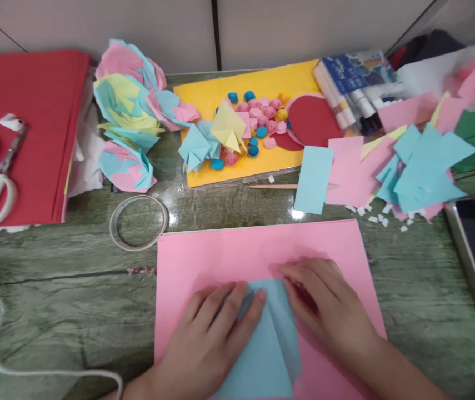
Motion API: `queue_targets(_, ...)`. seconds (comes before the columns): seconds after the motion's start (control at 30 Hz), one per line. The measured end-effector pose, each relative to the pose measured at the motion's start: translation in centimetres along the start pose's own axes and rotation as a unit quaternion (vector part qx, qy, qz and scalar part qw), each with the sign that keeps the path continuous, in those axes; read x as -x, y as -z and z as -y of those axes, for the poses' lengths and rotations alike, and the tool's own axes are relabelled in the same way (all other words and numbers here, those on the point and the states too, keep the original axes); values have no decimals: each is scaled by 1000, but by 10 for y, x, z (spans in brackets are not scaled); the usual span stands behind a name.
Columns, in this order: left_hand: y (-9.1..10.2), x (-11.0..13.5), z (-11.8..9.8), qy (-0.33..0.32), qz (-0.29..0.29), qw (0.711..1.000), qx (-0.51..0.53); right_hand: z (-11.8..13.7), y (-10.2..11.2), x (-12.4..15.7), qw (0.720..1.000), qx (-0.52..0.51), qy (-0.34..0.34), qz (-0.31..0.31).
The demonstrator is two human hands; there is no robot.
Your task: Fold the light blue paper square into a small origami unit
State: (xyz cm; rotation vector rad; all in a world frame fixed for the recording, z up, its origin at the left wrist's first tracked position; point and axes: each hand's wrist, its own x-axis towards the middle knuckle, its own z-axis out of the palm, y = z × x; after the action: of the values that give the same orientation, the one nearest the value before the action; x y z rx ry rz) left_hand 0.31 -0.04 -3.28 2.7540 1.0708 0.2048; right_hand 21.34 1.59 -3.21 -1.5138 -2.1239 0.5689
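Light-blue folded paper sheet [262, 350] near, just right of centre, on pink rectangular paper stack [220, 247] on green-grey tabletop [74, 311]. Person's left hand [210, 322] spread flat on sheet, gripping nothing; right hand [331, 303] has fingertips at sheet's far right corner, pinch or mere touch: cannot tell. Fold could set crooked if sheet slips under uneven pressure. Farther: pale ring-shaped tape roll [113, 225] left, light-blue paper rectangle [314, 180] right.
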Motion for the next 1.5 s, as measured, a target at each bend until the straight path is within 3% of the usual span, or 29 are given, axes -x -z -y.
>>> queue_targets(0.5,-1,-1,-1,13,43,999,-13,-2,-1,4,1000,-11,-3,13)
queue_targets(1.5,-2,-1,0,27,47,999,3,-2,0,1,1000,0,-7,16)
